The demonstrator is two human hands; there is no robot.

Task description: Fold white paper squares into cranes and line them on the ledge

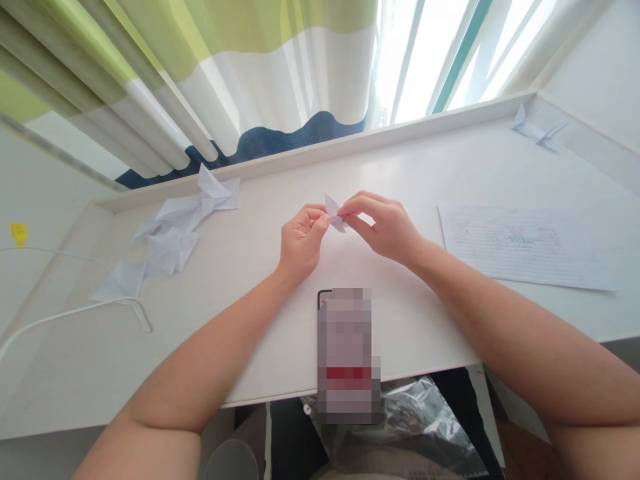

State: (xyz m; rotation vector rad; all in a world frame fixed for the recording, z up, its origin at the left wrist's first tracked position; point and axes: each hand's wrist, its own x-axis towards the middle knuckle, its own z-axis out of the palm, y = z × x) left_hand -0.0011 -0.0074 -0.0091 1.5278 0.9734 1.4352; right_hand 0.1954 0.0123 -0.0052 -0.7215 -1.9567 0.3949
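A small folded piece of white paper (334, 213) is held just above the white desk (260, 267), pinched from both sides. My left hand (300, 240) grips its left edge with thumb and fingers closed. My right hand (383, 223) pinches its right edge, fingers curled together. A phone (347, 353) lies flat on the desk just in front of my hands, near the front edge.
Several folded and crumpled white paper pieces (175, 233) lie at the left. A lined sheet with writing (520, 247) lies at the right. A folded paper figure (537, 130) sits at the far right corner. A white cable (75, 310) crosses the left. Curtains hang behind.
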